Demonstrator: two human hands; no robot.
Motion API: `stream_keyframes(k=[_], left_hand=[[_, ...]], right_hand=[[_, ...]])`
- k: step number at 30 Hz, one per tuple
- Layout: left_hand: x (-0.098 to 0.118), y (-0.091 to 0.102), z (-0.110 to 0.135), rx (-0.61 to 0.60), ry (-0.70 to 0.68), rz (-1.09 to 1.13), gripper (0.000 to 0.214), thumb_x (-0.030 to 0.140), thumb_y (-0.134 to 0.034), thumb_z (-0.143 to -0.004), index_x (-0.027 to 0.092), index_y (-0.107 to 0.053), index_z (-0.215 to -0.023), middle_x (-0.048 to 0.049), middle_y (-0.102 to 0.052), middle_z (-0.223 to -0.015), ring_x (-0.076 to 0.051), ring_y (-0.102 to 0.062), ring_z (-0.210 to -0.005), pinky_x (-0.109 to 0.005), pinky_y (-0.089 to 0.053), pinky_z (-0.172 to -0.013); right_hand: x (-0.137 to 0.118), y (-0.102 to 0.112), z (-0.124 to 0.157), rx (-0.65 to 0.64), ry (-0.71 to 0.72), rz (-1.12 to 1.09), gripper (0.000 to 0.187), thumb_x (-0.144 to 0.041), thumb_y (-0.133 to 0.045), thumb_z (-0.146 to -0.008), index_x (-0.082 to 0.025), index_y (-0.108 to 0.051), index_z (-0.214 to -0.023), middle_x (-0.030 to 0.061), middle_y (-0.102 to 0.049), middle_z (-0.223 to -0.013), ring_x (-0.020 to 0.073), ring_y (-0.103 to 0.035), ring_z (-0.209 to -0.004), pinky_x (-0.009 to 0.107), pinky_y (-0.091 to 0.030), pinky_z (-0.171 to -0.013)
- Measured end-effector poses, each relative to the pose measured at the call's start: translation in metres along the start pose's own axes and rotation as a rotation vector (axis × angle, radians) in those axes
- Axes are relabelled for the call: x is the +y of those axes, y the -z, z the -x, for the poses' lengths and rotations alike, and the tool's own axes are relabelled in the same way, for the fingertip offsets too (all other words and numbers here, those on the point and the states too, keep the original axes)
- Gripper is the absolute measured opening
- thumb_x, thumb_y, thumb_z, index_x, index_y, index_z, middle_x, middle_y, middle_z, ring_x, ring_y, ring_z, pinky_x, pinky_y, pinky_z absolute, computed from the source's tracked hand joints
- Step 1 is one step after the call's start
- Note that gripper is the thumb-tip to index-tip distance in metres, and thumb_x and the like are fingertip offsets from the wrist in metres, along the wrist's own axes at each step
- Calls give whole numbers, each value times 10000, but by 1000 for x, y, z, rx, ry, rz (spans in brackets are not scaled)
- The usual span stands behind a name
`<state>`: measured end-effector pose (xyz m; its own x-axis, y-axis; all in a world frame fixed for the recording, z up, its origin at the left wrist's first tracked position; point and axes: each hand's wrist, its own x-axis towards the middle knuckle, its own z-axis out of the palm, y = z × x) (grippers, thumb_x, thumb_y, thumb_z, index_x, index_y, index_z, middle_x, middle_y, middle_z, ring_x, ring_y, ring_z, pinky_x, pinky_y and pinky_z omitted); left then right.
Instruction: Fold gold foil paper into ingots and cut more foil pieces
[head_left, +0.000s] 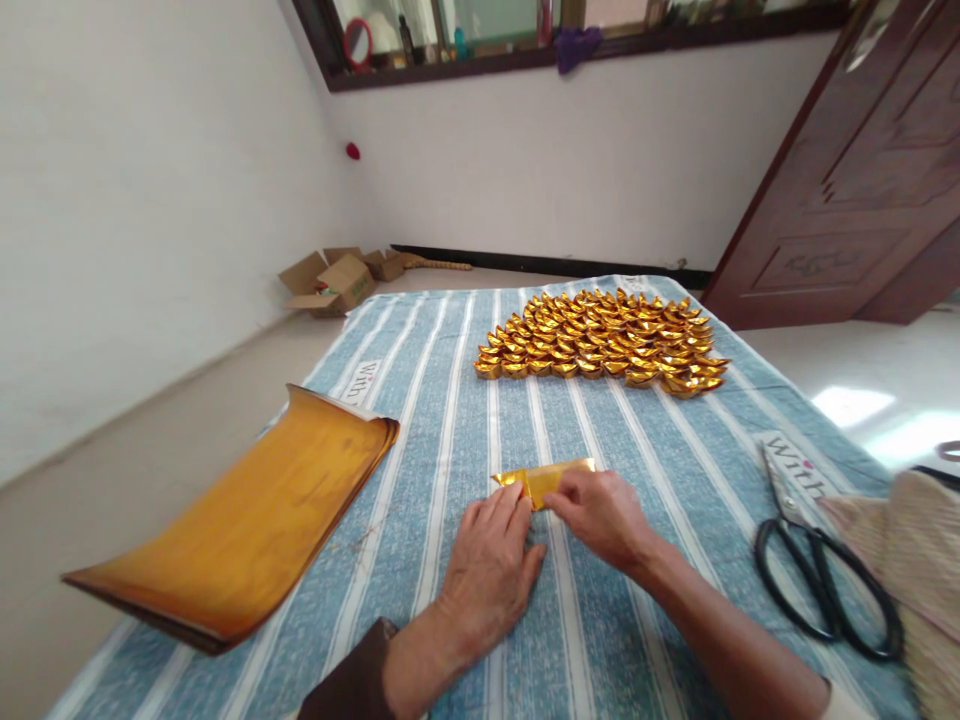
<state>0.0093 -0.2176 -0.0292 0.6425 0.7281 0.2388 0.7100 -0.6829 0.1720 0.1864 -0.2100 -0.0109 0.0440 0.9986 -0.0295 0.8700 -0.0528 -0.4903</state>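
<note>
A small folded strip of shiny gold foil paper (551, 480) lies on the striped cloth, its left end pointed. My left hand (491, 560) rests flat with its fingers stretched out, the fingertips pressing on the strip's left part. From the right, my right hand (600, 510) has curled fingers, with thumb and forefinger on the strip's lower right edge; the other fingertips are hidden. Farther back sit rows of folded gold paper ingots (600, 340), packed close together. To the left lies a stack of large gold paper sheets (247, 510), its corners curling upward.
Black-handled scissors (817, 570) lie at the right, blades pointing away, beside a beige cloth (926, 580). A blue and white striped tablecloth (420, 400) covers the table. Opened cardboard boxes (341, 282) stand on the floor beyond, and a reddish-brown door (840, 180) is at the far right.
</note>
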Motion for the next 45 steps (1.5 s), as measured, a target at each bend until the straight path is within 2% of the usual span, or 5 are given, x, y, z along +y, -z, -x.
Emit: stream_keyframes(k=[5,19,32,39,45], left_hand=[[-12,3,-7,-27,-27,42,425,235,-623,-817,107,-518,-1208,-196,-557,-1301,-332,-517,-1215,-532,-441,-989],[-46,-1,-54,-128,-241,371,102,119,-479,-873,155,-573,-891,-118,-609,-1192,-206,-560,-1156,-379,-469,-988],[-56,-3,-85,-233,-482,525,189,50,-424,-839,156,-580,-824,-96,-630,-1106,-175,-591,-1023,-331,-496,-888],[-47,6,-60,-49,-371,294,239,152,-398,-930,148,-591,-788,-72,-639,-811,-186,-596,-842,-352,-507,-816],[-34,31,-14,-128,-344,280,411,414,-631,-825,130,-580,-1117,-163,-603,-1219,-302,-517,-1188,-495,-423,-989]], right_hand=[[28,16,-16,263,-184,42,233,-394,-539,-863,-212,-684,-852,18,-679,-721,158,-586,-646,248,-281,-569],[16,14,-7,-250,112,-46,348,-313,-555,-800,-173,-599,-484,-47,-429,-440,73,-328,-451,243,-174,-469],[38,-19,-26,350,510,-188,172,-196,-506,-883,-194,-669,-937,69,-690,-933,189,-608,-903,319,-446,-812],[34,-23,-23,262,564,-40,186,-185,-480,-914,-173,-657,-860,59,-661,-847,179,-575,-869,319,-411,-806],[28,-21,-18,259,580,45,213,-184,-472,-928,-178,-664,-835,63,-649,-884,186,-564,-908,342,-410,-842]])
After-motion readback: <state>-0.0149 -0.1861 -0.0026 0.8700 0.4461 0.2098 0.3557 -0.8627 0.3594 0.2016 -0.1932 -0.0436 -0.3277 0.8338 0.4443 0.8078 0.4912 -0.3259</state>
